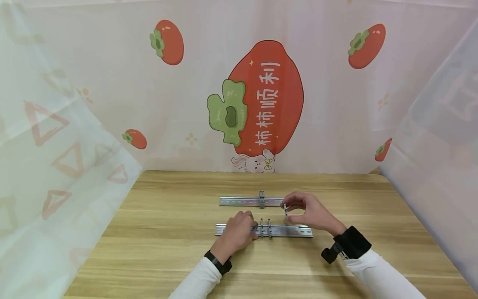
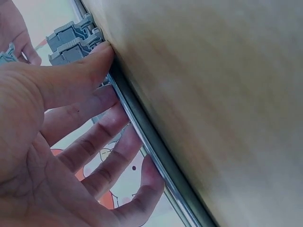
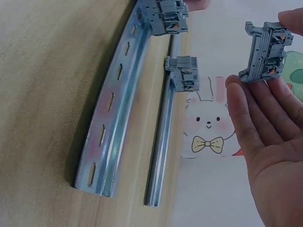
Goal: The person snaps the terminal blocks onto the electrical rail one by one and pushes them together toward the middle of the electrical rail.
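My left hand grips the nearer slotted metal DIN rail. In the left wrist view its thumb lies along one edge of the rail, beside two grey terminal blocks, and the fingers reach the other edge. Those two blocks stand upright on the rail, slightly apart, just right of the hand. My right hand pinches another grey terminal block between thumb and fingertips. It holds this block above and beyond the near rail, close to the right end of the farther DIN rail.
A tight group of terminal blocks sits on the far rail, which lies roughly parallel behind the near one. Both rails lie on a wooden table. A printed curtain hangs behind the table, with sheets along both sides.
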Tool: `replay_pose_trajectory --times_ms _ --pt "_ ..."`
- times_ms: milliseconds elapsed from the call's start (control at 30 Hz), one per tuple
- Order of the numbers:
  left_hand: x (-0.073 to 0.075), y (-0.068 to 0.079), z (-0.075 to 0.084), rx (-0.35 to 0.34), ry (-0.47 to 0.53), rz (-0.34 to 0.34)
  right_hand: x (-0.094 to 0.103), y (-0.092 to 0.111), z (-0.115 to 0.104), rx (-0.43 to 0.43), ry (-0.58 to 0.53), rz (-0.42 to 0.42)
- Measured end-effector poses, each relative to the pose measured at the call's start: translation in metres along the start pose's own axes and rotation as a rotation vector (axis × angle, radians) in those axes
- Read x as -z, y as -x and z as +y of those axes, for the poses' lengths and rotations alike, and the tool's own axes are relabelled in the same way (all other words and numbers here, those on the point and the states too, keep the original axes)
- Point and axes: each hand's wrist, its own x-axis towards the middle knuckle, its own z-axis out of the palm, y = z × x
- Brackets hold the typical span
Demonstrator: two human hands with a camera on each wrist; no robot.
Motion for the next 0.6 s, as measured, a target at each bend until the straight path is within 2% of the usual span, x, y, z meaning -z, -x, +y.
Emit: replay_pose_trajectory --times_ms 200,433,600 --pt "0.0005 -0.0002 0.0002 0.002 -0.001 -0.001 -0.0027 0.0004 -0.0002 -0.035 0.003 0.024" --pt "0.0005 -0.0002 0.0 0.001 -0.003 -0.002 -0.001 -0.0019 0.0012 -0.013 0.018 0.014" --pt "0.001 0.0004 0.0005 0.003 -0.008 -0.006 0.0035 -0.0048 0.0009 -0.011 0.103 -0.024"
